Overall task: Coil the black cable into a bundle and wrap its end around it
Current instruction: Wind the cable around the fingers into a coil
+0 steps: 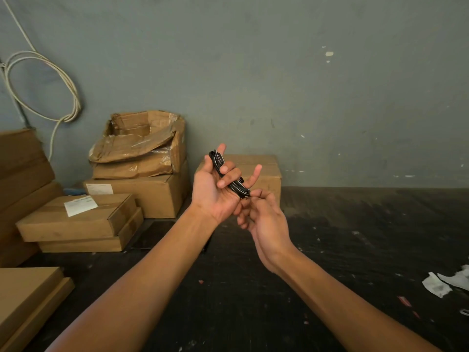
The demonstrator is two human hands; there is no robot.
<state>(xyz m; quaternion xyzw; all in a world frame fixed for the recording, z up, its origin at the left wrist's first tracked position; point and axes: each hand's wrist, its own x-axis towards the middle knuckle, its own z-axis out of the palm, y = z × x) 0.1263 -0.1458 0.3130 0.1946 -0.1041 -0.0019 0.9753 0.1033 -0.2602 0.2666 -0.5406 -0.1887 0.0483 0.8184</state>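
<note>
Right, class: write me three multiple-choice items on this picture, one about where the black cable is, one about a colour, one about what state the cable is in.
1. Where is the black cable?
A. On the floor
B. In the left hand
C. In the torn box

2. What colour is the looped cord hanging on the wall?
A. Off-white
B. Red
C. Blue

3. What state is the black cable in?
A. Stretched out straight
B. Gathered into a bundle
C. Plugged into a socket

Answers:
1 B: the left hand holds it up, fingers curled over it, while the right hand pinches at its lower end.
2 A: the cord is pale against the grey wall.
3 B: several strands lie side by side in one tight bunch.
</note>
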